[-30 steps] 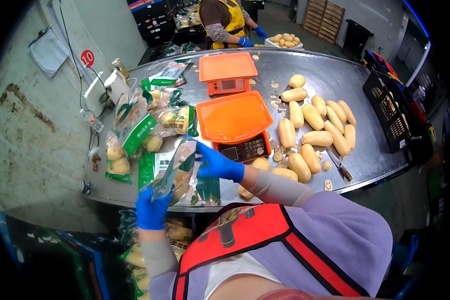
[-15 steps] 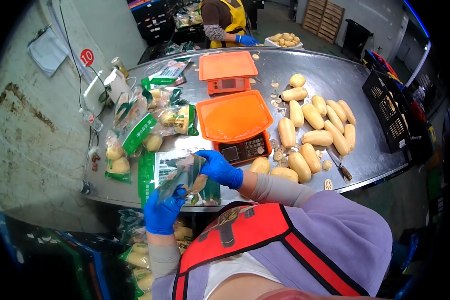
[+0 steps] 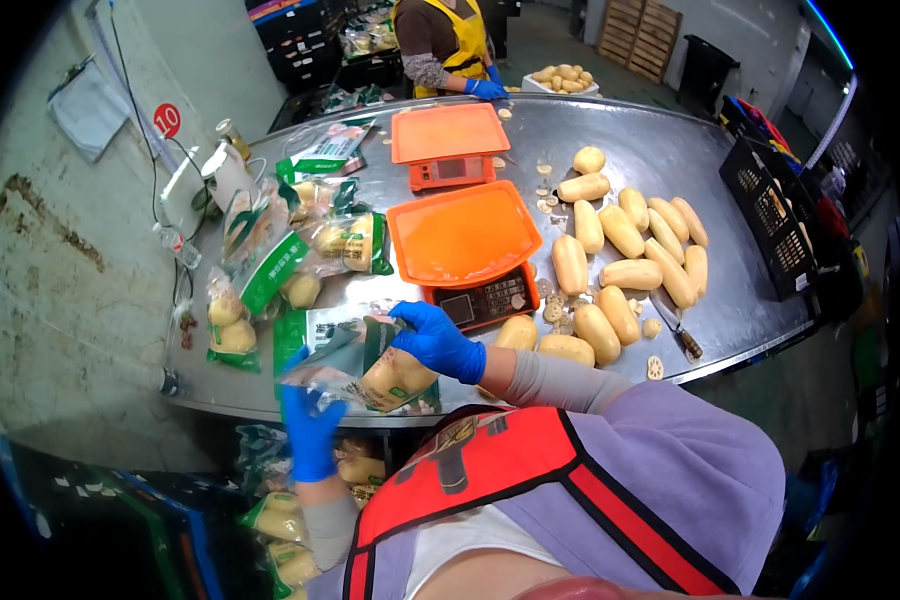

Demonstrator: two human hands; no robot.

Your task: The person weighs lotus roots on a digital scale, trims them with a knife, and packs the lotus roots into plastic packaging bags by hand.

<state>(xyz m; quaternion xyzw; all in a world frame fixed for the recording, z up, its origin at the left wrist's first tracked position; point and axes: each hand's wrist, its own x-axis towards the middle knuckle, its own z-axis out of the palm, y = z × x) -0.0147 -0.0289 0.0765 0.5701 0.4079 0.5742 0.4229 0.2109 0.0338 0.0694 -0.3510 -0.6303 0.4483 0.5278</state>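
1. The bag [image 3: 335, 368], with pale roots [image 3: 398, 378] inside, is held by the right hand [image 3: 440, 342] at its upper right edge, probably so that it is kept steady above the table [image 3: 745, 300] near its front edge.
2. The left hand [image 3: 312, 425] is placed at the bag's other end, fingers parted; whether plastic is pinched there cannot be told through the blur.
3. Flat packaging [image 3: 290, 342] is laid beneath the bag, presumably within reach of both hands.
4. The near scale [image 3: 462, 235] is set just beyond the right hand, likely for convenience.
5. Loose roots [image 3: 625, 234] are spread rightward and filled bags [image 3: 345, 242] heaped leftward, seemingly to be kept apart.
6. The knife [image 3: 688, 345] is laid beside the loose roots, handle nearward, perhaps for easy grasping.
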